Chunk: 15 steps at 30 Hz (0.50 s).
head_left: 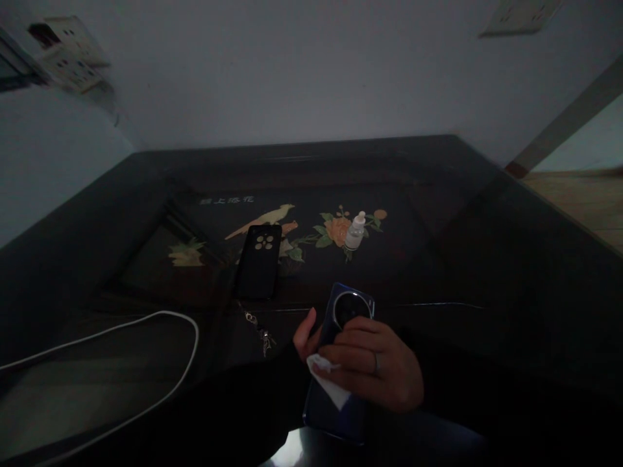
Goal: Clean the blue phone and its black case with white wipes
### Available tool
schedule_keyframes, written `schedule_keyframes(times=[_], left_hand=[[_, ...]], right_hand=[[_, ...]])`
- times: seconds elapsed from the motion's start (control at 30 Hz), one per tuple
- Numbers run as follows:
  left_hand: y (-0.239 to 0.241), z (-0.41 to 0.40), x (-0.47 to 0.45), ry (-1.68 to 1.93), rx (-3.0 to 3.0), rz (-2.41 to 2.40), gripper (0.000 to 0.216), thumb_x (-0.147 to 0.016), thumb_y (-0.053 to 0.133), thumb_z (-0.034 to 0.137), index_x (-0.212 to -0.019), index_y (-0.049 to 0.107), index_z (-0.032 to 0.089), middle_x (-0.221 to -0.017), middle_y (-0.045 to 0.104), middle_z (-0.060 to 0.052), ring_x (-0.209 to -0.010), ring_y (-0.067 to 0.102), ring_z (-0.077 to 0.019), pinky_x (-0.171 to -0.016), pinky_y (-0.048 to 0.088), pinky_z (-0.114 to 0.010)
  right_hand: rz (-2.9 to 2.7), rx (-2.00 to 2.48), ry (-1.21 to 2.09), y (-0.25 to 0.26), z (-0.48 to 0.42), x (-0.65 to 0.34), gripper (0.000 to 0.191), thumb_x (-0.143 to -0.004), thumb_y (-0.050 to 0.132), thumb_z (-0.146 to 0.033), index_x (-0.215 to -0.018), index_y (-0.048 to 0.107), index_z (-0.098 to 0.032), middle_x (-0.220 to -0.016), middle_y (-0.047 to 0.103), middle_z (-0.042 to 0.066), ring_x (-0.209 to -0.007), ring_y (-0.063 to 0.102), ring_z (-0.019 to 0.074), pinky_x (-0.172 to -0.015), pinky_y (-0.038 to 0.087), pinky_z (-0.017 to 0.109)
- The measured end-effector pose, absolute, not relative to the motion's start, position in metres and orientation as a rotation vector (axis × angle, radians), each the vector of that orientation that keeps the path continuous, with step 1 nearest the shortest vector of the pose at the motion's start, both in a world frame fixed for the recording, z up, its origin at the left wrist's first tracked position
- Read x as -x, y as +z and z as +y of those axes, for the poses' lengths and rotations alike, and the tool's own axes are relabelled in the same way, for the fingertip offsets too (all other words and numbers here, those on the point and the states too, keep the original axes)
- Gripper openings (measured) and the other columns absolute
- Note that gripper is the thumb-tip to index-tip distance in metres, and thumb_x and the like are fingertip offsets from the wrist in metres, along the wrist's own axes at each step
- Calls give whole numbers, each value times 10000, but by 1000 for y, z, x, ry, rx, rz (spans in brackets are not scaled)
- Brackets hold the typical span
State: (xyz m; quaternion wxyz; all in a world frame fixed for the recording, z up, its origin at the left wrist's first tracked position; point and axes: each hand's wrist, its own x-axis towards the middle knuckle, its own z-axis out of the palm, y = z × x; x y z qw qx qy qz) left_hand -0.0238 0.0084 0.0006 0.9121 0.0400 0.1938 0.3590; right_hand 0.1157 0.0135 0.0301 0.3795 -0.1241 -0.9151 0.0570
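Nearest, the blue smartphone [335, 418] rests in the left hand [304, 336], its back up and camera end pointing away. Wiping that back seems to call for light, even strokes with the white wipe [335, 390] kept flat, easing around the round camera bump [351, 306]. The right hand [377, 366] curls its fingers close together, pinching the wipe against the phone; the left grips the edge, most fingers hidden. Beyond lie a beaded charm [265, 336], the black phone case [259, 272] and, farther, an upright dropper bottle [355, 235].
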Motion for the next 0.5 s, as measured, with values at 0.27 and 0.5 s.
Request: schedule_keyframes(times=[0.27, 0.5], left_hand=[[-6, 16, 22, 860, -27, 443, 532, -756, 343, 530, -1034, 573, 139, -933, 637, -96, -964, 549, -246, -862, 374, -374], [-18, 25, 38, 973, -50, 500, 356, -810, 357, 324, -1022, 576, 138, -778, 668, -57, -892, 583, -194, -815, 405, -285]], right_hand=[[-2333, -59, 151, 22, 18, -115, 155, -785, 482, -165, -796, 636, -144, -832, 648, 36, -709, 569, 115, -602, 454, 255], [-2370, 238, 89, 26, 40, -126, 155, -801, 496, -139, -914, 601, -128, -817, 647, 42, -774, 572, 122, -660, 459, 270]])
